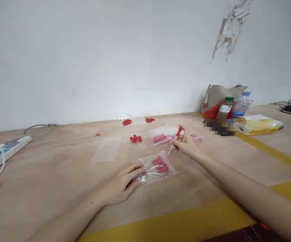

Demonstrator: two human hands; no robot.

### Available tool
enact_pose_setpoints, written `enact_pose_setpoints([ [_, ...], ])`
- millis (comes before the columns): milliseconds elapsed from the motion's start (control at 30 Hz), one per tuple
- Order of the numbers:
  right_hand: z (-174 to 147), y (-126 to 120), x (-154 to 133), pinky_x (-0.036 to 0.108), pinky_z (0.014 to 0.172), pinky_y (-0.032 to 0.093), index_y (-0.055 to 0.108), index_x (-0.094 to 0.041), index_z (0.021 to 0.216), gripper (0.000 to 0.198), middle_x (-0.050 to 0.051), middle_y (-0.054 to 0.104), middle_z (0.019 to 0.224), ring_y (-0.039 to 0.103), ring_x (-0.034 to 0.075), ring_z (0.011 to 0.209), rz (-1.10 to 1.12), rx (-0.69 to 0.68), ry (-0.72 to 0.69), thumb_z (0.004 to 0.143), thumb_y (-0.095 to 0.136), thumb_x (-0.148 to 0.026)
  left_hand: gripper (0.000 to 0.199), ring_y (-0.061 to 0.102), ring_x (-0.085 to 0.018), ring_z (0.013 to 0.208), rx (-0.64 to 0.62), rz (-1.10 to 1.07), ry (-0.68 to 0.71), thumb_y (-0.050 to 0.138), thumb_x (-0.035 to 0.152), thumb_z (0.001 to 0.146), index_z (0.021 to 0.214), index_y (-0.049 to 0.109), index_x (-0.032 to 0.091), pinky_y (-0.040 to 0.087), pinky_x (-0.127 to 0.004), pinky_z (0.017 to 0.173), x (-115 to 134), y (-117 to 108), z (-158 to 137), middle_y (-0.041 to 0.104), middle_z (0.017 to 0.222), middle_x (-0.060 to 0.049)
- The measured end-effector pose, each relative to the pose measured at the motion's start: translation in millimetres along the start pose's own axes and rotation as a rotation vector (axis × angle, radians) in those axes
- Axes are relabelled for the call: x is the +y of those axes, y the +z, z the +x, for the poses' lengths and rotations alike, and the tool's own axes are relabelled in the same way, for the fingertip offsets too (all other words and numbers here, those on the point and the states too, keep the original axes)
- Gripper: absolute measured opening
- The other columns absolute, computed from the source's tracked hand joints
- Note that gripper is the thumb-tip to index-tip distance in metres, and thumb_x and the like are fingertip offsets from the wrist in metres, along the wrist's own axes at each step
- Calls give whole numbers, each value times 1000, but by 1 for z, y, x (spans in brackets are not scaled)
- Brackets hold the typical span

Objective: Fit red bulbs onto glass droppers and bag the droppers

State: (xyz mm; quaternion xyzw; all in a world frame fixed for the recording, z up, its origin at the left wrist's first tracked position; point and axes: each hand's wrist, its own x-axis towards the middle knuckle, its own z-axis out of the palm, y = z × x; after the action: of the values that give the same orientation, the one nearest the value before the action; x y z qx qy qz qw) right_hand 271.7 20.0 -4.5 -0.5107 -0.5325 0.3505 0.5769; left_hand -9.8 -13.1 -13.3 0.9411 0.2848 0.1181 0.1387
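Observation:
A clear zip bag (149,176) lies on the table with several red-bulbed droppers (162,165) inside, their bulbs toward its zip end. My left hand (121,181) rests on the bag's left end, its fingers spread and touching the plastic. Above the table, right of that bag, my right hand (185,143) pinches one dropper (179,131), red bulb up and glass tip slanting down to the left. Several loose droppers (136,138) lie side by side beyond the bag. A flat zip bag (107,149) sits left of them. Behind my right hand is a pile of filled bags (158,136).
Red bulbs (127,122) lie on plastic near the wall. At right stand a green-capped bottle (226,107), a clear bottle (241,104), a beige bag (218,92) and a tissue pack (258,125). A power strip (9,151) with cables is at left. Yellow tape (165,222) marks the front edge.

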Motion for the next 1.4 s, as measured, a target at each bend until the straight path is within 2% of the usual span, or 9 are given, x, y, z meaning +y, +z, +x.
enact_pose_setpoints([
  [100,-15,-16,18,24,38,47,19,-23,119,69,-8,49,60,52,11,41,64,108,-13,65,61,-29,36,31,-20,124,-11,22,5,35,26,90,126,38,28,30,-37,102,-1,0,0,34,134,-2],
  [233,-24,-16,33,28,45,51,23,-25,112,58,-8,49,60,55,13,46,145,128,-17,69,59,-36,39,30,-20,124,-8,55,21,34,25,90,129,35,30,31,-38,102,-3,1,1,33,135,-2],
  [467,-24,-1,39,29,49,52,24,-25,107,54,-7,51,62,58,14,50,202,83,-9,68,60,-36,39,30,-20,124,-29,51,9,34,26,91,129,35,30,31,-38,102,-2,1,2,33,135,-2],
  [767,-35,-1,37,28,47,52,25,-25,105,52,-7,53,63,57,13,49,206,7,31,68,60,-37,39,29,-20,125,-31,44,-8,34,26,90,129,35,30,29,-37,103,-4,2,1,32,135,-1],
  [867,-37,-2,35,30,52,52,26,-25,102,52,-7,54,65,59,13,53,246,-6,74,66,62,-37,39,30,-20,124,-21,36,-3,34,26,90,129,36,30,30,-38,102,-4,2,1,33,135,-2],
  [1033,-35,-6,36,30,60,51,34,-24,90,42,-5,56,67,60,12,57,345,-27,241,65,64,-38,39,31,-20,124,-16,32,-1,34,27,90,129,36,31,31,-38,102,-4,2,1,33,135,-1],
  [1133,-34,-12,36,25,60,48,42,-20,83,39,-4,56,66,57,9,56,267,-108,270,59,69,-36,39,31,-21,124,-8,29,1,35,27,90,128,37,31,31,-38,102,-4,2,1,33,135,-1],
  [1267,-34,-18,32,20,48,38,52,-15,77,34,-5,54,55,46,5,46,45,-260,260,58,70,-36,39,31,-21,124,-6,26,3,36,26,90,128,37,31,30,-39,102,-5,2,0,32,136,0],
  [1400,-33,-15,29,19,45,32,58,-14,74,33,-6,49,50,41,5,45,-102,-276,205,54,72,-35,38,31,-20,124,-3,33,6,36,25,90,128,38,30,31,-39,102,-6,3,1,34,135,-1],
])
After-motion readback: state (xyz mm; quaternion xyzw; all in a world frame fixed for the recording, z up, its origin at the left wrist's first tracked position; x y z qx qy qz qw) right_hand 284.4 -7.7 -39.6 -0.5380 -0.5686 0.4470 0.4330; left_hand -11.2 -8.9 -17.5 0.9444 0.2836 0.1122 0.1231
